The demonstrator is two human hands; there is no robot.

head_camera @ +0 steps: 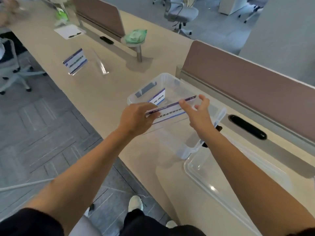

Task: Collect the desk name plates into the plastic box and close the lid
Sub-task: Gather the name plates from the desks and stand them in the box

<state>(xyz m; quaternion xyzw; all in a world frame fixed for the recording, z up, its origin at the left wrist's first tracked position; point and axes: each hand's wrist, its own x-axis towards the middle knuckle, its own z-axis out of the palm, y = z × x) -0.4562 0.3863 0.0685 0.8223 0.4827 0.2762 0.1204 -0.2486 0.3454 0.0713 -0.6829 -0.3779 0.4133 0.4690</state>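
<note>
A clear plastic box (170, 79) stands open on the beige desk, with one name plate (159, 97) leaning inside it. My left hand (136, 119) grips the left end of a second name plate (170, 110), white with a purple stripe, held over the box. My right hand (198, 114) hovers at the plate's right end, fingers spread and holding nothing. A third name plate (75, 63) stands on the desk farther left, with a clear empty acrylic stand (101, 63) beside it. The clear lid (226, 181) lies flat on the desk near my right forearm.
Brown partition panels (247, 86) run along the desk's back edge, with black cable slots (248, 126). A green bag on a small stand (135, 38) and a paper sheet (69, 31) sit farther off. Office chairs (180, 14) stand beyond and at left.
</note>
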